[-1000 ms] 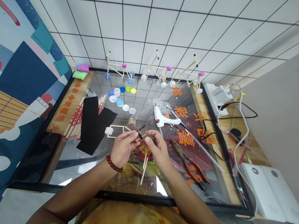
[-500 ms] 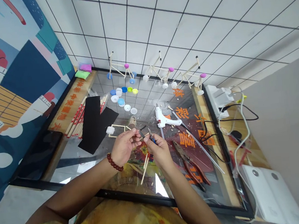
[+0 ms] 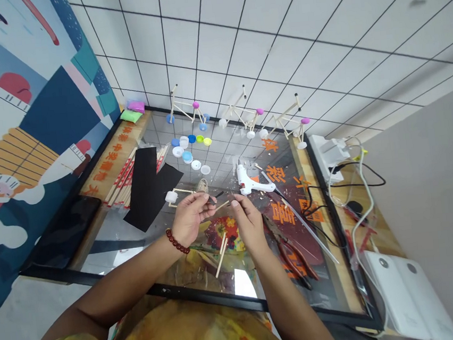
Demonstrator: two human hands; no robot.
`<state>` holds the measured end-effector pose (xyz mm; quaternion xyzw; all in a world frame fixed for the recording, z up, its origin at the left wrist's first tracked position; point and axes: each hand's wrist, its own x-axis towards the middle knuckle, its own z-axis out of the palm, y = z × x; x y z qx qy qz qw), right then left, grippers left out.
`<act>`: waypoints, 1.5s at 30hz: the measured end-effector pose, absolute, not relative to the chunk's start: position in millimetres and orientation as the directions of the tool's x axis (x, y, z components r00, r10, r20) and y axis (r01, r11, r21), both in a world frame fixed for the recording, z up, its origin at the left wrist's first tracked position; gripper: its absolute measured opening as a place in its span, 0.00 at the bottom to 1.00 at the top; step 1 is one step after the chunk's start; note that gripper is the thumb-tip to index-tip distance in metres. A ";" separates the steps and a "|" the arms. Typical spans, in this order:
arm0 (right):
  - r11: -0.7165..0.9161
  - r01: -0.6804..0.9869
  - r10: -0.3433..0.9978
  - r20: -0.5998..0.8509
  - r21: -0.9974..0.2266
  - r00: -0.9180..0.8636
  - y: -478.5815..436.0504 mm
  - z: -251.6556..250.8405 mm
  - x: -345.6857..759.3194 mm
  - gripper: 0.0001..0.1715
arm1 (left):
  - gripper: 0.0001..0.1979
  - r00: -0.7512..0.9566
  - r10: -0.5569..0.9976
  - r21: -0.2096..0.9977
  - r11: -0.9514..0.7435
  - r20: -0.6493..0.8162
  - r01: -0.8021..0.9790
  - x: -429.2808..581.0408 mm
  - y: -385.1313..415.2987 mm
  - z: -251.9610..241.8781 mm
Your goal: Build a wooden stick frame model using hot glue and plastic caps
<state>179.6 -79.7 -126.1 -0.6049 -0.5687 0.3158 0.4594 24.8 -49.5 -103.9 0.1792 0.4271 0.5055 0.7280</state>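
Note:
My left hand [image 3: 193,216] is closed in a pinch, with a small black strip [image 3: 220,194] sticking out by its fingertips. A short wooden stick [image 3: 222,205] shows between my hands; what supports it is unclear. My right hand [image 3: 249,221] is also pinched, and a thin dark tip of a slim pointed tool [image 3: 232,194] shows above its fingers, the rest being hidden. Just beyond my left hand lies a stick frame with a white cap [image 3: 171,196], partly covered by the fingers. Two loose wooden sticks [image 3: 222,255] lie below my hands.
A white glue gun [image 3: 247,181] and pliers [image 3: 288,252] lie to the right. Black sheets [image 3: 142,191] cover some bundled sticks [image 3: 118,186] at left. Bottle caps [image 3: 187,156] and three stick models [image 3: 240,110] stand farther back. Cables [image 3: 366,188] run along the right edge.
My hands have moved apart slightly, the right one to the right. The blue part and metal prongs of the tool in my right hand are now mostly hidden. The view has shifted slightly.

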 end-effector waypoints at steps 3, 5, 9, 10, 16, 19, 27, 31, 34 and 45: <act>0.133 0.611 0.972 0.224 -0.780 0.075 -80.9 -122.3 182.6 0.17 | 0.15 0.031 0.931 0.729 0.304 -0.362 -0.613 15.6 -39.9 -97.3; 0.204 0.672 0.970 0.240 -0.711 -0.040 -82.5 -119.7 183.3 0.17 | 0.15 -0.048 0.956 0.752 0.197 -0.290 -0.629 6.3 -30.6 -93.4; 0.423 0.662 0.898 0.190 -0.618 -0.397 -92.0 -114.1 175.2 0.17 | 0.16 -0.204 0.958 0.769 0.026 -0.201 -0.639 -14.7 -11.0 -89.8; 0.477 0.654 0.863 0.173 -0.587 -0.475 -95.7 -112.7 170.5 0.17 | 0.16 -0.237 0.952 0.774 0.000 -0.194 -0.633 -19.9 -6.8 -89.2; 0.646 0.649 0.741 0.128 -0.403 -0.659 -117.4 -108.9 137.7 0.15 | 0.16 -0.381 0.921 0.841 -0.144 -0.079 -0.522 -49.3 6.6 -81.4; 0.708 0.631 0.692 0.130 -0.316 -0.710 -124.1 -108.8 128.7 0.16 | 0.15 -0.431 0.902 0.862 -0.224 0.006 -0.455 -55.0 6.1 -77.7; 0.748 0.632 0.660 0.130 -0.201 -0.740 -131.6 -115.3 116.5 0.17 | 0.16 -0.259 0.966 0.883 -0.139 0.020 -0.448 -27.7 -9.1 -87.6; 0.768 0.598 0.639 0.211 -0.231 -0.739 -126.9 -117.9 119.0 0.17 | 0.16 -0.116 0.992 0.936 -0.088 0.051 -0.342 -15.1 -16.5 -98.5; 0.745 0.597 0.667 0.344 -0.298 -0.661 -116.4 -116.4 133.4 0.15 | 0.15 0.054 0.999 0.967 0.013 0.000 -0.254 -11.3 -20.1 -104.2; 0.459 0.708 0.814 0.574 -0.538 -0.091 -76.8 -132.5 195.4 0.10 | 0.14 0.541 0.790 0.957 0.220 -0.289 0.189 -47.5 -38.8 -102.0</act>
